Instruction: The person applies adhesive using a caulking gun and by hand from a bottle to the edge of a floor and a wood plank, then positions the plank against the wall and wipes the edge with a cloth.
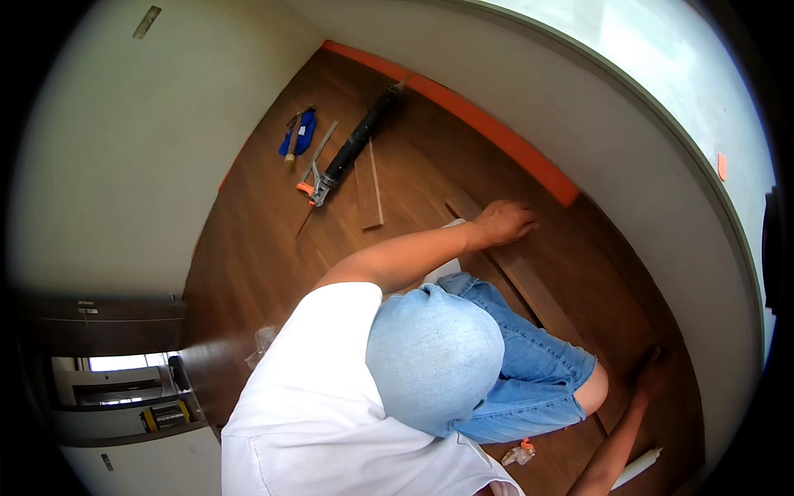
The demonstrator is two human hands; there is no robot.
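Observation:
Neither my left hand nor my right hand is in view. Below me a person in a white shirt [306, 372], light blue cap [434, 360] and denim shorts [525, 355] sits bent over on a brown wooden floor. That person's left hand [503, 223] rests low over the floor, fingers partly curled, beside a long brown wooden strip [529, 285]. The person's right hand [649, 374] reaches down near the wall and is dark and blurred. Whether either of these hands grips anything is unclear. A white tube [637, 469] lies by the right forearm.
A black caulking gun [360, 140] lies beyond the person, beside a short wooden board [369, 194] and a blue item [298, 134] with a handle. An orange strip [496, 136] follows the wall's foot. Crumpled plastic [518, 453] lies near the knee. Cabinets [99, 322] stand at left.

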